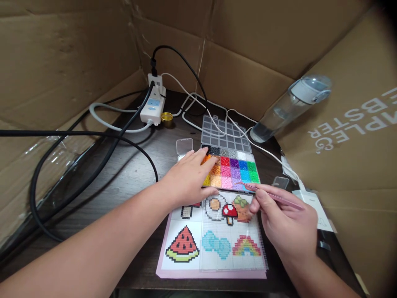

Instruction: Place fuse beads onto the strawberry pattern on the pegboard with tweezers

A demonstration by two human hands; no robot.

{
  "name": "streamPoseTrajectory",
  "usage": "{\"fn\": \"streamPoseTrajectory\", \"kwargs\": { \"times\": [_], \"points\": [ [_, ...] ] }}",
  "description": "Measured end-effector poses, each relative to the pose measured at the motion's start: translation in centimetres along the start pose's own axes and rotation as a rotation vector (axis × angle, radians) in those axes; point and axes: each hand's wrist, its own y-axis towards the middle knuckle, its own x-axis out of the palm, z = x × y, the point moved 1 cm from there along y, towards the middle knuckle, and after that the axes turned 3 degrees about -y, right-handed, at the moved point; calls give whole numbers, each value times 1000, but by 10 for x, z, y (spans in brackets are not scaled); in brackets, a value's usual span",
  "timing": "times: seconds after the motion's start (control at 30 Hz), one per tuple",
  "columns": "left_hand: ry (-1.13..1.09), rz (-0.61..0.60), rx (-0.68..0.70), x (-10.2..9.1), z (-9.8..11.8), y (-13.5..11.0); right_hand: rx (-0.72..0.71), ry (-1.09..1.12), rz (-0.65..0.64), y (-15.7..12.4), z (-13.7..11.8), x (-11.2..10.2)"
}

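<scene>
My left hand [194, 176] lies with fingers spread over the left side of the bead box [230, 171], whose compartments hold small beads sorted by colour. In my right hand [281, 215] are pink tweezers [276, 196], their tips over the front row of the box near the light purple beads. Whether a bead is between the tips is too small to tell. Below the box a clear pegboard [232, 265] covers part of a pattern sheet [167, 231]. A red mushroom made of beads [230, 213] sits on the board, between the egg and persimmon pictures.
The box's clear lid [226, 132] is folded back, with a white cable across it. Behind stand a power strip [152, 108], a small gold cup [166, 119] and a leaning water bottle [288, 107]. Black cables [93, 133] loop at left; a white adapter [314, 211] lies at right. Cardboard walls surround the table.
</scene>
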Motion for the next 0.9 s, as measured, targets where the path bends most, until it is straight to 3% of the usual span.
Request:
{"fn": "streamPoseTrajectory", "kwargs": {
  "times": [0.33,0.57,0.9],
  "points": [
    [-30,-15,-23,1,-1,3,90,-156,-29,-49,24,-36],
    [-4,-48,-31,-2,2,5,6,-260,-142,-56,32,-35],
    [-15,-45,-25,-2,0,5,-68,-258,-194,-55,33,-34]
  ]
}}
